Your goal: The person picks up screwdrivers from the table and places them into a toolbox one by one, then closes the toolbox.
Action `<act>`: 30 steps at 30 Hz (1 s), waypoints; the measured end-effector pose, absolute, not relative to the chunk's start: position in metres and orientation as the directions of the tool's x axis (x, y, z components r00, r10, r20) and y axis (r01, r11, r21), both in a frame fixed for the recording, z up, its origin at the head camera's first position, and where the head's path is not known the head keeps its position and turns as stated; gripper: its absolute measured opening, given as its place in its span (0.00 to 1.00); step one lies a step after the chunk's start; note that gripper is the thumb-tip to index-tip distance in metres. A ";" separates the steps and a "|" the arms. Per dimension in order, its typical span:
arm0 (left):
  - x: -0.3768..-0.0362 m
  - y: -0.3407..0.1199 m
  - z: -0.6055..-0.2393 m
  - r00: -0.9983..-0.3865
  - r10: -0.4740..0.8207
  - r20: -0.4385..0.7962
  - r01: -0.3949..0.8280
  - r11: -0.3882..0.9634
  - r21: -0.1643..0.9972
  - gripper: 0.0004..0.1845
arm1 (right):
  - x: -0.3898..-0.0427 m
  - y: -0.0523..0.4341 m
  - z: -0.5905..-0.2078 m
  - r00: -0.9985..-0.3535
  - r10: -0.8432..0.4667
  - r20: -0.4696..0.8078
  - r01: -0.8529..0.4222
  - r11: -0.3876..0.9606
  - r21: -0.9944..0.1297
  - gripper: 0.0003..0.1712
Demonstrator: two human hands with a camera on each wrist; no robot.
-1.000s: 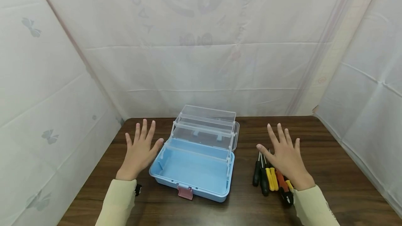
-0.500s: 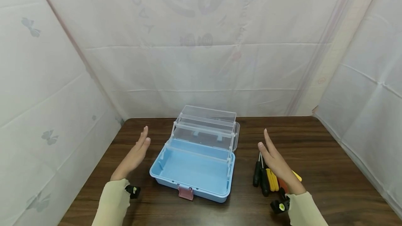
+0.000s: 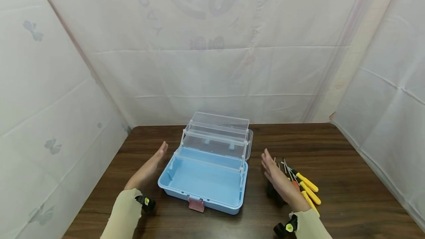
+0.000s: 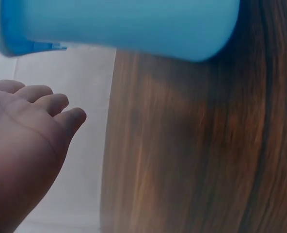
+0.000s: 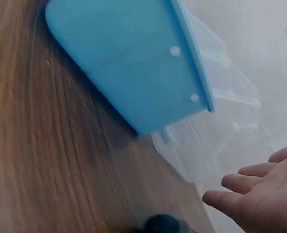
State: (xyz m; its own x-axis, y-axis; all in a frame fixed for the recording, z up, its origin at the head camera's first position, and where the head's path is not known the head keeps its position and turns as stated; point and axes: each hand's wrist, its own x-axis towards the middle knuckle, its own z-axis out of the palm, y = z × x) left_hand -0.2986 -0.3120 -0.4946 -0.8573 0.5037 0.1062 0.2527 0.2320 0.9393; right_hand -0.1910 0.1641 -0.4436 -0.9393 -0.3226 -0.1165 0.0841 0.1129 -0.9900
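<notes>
Toolbox (image 3: 206, 180) open, blue base bare; both hands flank it, fingers straight, together.

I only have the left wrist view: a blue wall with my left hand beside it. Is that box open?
Observer: Yes, the blue toolbox is open, with its clear trays raised behind it.
Operator: Anything in the bottom tub?
Observer: The head view shows nothing in it.
Operator: Where's my other hand?
Observer: The right hand is to the right of the box. Its fingers are straight and hold nothing, and it is next to the screwdrivers.
</notes>
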 end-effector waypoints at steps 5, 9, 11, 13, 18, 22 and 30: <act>-0.255 -0.277 -0.439 -0.907 0.393 -0.153 -0.012 0.339 0.941 0.33 | -0.192 0.152 -0.450 -0.939 -0.321 -0.126 0.110 0.070 -0.992 0.41; -0.244 -0.269 -0.433 -0.912 0.333 -0.240 -0.099 0.388 0.916 0.32 | -0.192 0.143 -0.457 -0.937 -0.319 -0.143 0.128 0.065 -0.990 0.42; -0.242 -0.267 -0.436 -0.913 0.317 -0.258 -0.113 0.411 0.905 0.33 | -0.191 0.138 -0.460 -0.934 -0.322 -0.155 0.143 0.060 -0.988 0.42; -0.243 -0.268 -0.441 -0.916 0.299 -0.268 -0.126 0.420 0.899 0.35 | -0.189 0.133 -0.464 -0.930 -0.328 -0.163 0.156 0.047 -0.987 0.42; -0.245 -0.269 -0.451 -0.922 0.273 -0.275 -0.151 0.399 0.904 0.38 | -0.188 0.126 -0.471 -0.919 -0.353 -0.173 0.182 0.010 -0.983 0.42; -0.246 -0.267 -0.456 -0.919 0.272 -0.287 -0.162 0.402 0.901 0.35 | -0.189 0.122 -0.474 -0.913 -0.361 -0.190 0.198 0.015 -0.980 0.43; -0.242 -0.264 -0.457 -0.929 0.250 -0.273 -0.147 0.427 0.892 0.34 | -0.189 0.117 -0.478 -0.899 -0.382 -0.213 0.233 -0.006 -0.972 0.42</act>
